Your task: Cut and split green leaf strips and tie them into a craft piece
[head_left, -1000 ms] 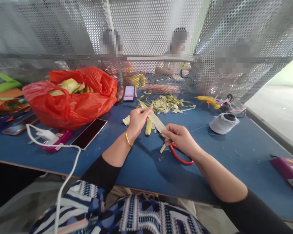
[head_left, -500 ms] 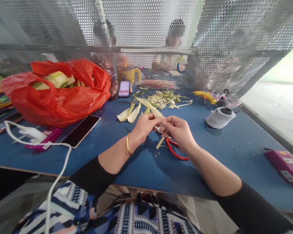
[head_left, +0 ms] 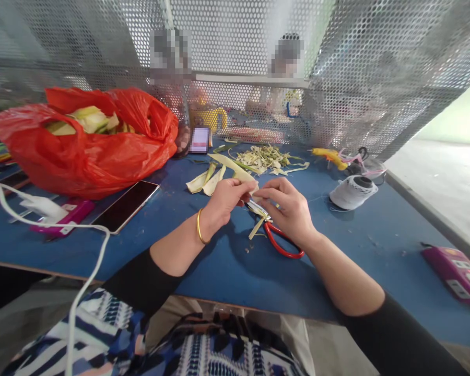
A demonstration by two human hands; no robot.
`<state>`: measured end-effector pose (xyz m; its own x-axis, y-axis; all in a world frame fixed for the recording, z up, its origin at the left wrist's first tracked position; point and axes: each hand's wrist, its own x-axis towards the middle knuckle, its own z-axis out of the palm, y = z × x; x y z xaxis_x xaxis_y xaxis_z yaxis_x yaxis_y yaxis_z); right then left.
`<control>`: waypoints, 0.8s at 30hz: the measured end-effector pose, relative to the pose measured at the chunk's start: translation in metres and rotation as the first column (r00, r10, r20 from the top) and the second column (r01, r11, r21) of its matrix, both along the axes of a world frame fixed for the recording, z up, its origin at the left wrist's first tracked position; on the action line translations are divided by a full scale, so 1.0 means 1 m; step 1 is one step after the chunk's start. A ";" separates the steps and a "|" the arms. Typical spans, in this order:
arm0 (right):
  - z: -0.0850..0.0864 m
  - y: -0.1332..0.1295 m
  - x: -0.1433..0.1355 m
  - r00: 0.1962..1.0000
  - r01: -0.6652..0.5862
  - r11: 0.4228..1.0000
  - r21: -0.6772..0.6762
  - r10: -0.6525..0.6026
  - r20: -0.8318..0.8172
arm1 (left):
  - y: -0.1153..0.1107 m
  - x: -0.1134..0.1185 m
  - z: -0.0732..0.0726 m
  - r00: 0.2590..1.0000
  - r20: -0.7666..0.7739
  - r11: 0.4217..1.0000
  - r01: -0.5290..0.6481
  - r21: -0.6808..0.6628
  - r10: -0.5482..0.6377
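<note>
A long pale husk strip (head_left: 232,165) is pinched at its near end in my left hand (head_left: 227,200). My right hand (head_left: 288,209) is closed at the tip of the same strip, thumb and fingertips together on it. Under my right hand lie red-handled scissors (head_left: 279,244), their blades partly hidden by small husk scraps. Two cut husk pieces (head_left: 207,180) rest beyond my left hand. Behind both hands is a pile of pale green husk bits (head_left: 263,157). A cone of white thread (head_left: 353,192) stands to the right, a thin thread trailing from it toward my right hand.
A red plastic bag (head_left: 97,156) full of husks fills the left, with a dark phone (head_left: 127,206), a purple power strip (head_left: 68,216) and a white cable near it. Another purple strip (head_left: 454,271) lies right. A perforated metal screen (head_left: 243,47) closes the back, people behind it.
My right hand has opened out a little, its fingers more raised, and a small gap shows between the hands. The whole view has shifted slightly.
</note>
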<state>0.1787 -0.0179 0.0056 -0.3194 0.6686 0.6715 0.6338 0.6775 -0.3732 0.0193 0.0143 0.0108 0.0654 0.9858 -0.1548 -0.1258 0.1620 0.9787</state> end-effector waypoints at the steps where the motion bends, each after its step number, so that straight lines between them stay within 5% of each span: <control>1: -0.001 0.000 0.000 1.000 0.015 0.999 0.038 -0.015 0.003 | 0.000 0.000 0.000 1.000 0.005 1.000 0.012 0.000 -0.012; 7: -0.004 -0.001 0.000 0.985 0.140 0.975 0.173 -0.154 0.073 | -0.006 0.002 0.003 0.984 0.109 0.987 0.148 -0.060 -0.141; 13: -0.001 0.001 0.003 0.981 0.145 0.973 0.182 -0.165 0.103 | -0.003 0.001 0.003 0.996 0.052 0.997 0.067 -0.023 -0.066; 19: 0.000 0.004 0.002 1.000 0.005 0.999 0.050 -0.004 -0.017 | -0.004 -0.001 0.005 0.997 0.023 0.997 0.071 -0.002 -0.071; 24: -0.003 0.006 -0.002 0.989 0.064 0.996 -0.068 -0.072 -0.129 | -0.008 0.002 0.005 0.999 0.015 0.998 0.048 0.045 -0.048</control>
<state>0.1771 -0.0118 0.0024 -0.1838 0.7282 0.6602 0.6203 0.6069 -0.4968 0.0215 0.0067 0.0157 0.1151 0.9873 -0.1091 -0.1351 0.1243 0.9830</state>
